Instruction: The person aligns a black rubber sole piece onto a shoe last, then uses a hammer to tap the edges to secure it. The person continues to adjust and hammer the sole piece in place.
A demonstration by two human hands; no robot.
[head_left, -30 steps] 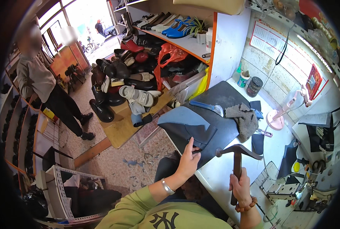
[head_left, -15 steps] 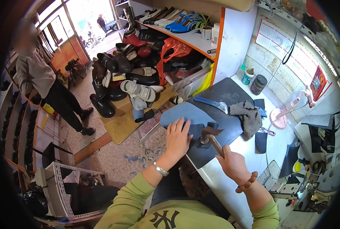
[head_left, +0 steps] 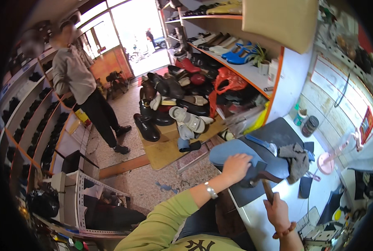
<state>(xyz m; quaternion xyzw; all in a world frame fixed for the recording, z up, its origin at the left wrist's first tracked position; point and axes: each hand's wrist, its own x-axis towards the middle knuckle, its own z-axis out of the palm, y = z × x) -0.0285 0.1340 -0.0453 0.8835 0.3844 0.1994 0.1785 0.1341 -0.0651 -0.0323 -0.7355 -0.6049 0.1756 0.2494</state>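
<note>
My left hand (head_left: 236, 168) lies palm down on a blue, rounded piece of soft material (head_left: 226, 151), its fingers resting over the piece. A darker blue part (head_left: 258, 164) extends from under the fingertips. My right hand (head_left: 277, 212) is closed round the wooden handle of a hammer (head_left: 268, 191). The hammer's dark head is low over the near part of the black work mat (head_left: 239, 195), beside the darker blue part; I cannot tell whether it touches. Beyond the blue piece, another blue-handled tool (head_left: 259, 143) with a metal end lies on the mat.
A grey rag (head_left: 294, 161) lies at the mat's right, near a pink lamp base (head_left: 325, 163) and a dark jar (head_left: 310, 125) on the white table (head_left: 257, 217). Many shoes (head_left: 186, 119) are heaped on a low board. A person (head_left: 75, 79) stands at the left.
The view has swung left, so everything sits further right and lower. My left hand's fingers were spread and now lie closer together. The hammer stays in my right hand, its head turned differently.
</note>
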